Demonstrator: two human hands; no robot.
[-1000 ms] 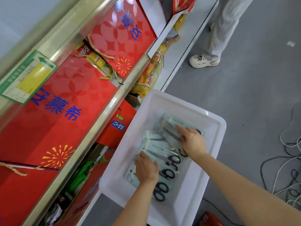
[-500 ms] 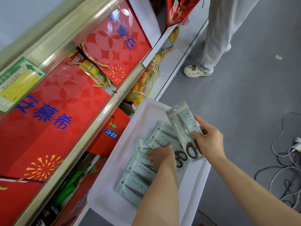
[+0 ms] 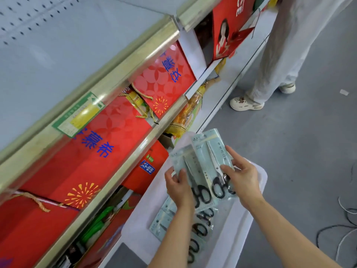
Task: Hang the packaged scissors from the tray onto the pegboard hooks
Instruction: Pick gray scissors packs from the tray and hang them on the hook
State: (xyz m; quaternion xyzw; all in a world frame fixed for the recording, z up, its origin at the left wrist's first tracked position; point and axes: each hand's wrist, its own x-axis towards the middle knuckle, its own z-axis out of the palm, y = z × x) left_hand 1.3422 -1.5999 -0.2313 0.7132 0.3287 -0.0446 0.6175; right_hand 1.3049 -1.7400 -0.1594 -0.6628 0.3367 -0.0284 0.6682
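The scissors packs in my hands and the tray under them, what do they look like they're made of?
Scissors packs: pale blue-green printed card, probably under clear film, since the surface shows a slight sheen; the blades look like bright metal and the black loop handles like plastic. Tray: white, matte, slightly translucent with rounded corners, so likely moulded plastic.

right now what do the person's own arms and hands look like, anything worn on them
Both arms are bare up to the frame edge: no sleeves in view. The left hand and right hand wear no gloves, and no rings, watch or bracelet show. Fingers have short, unpainted nails.
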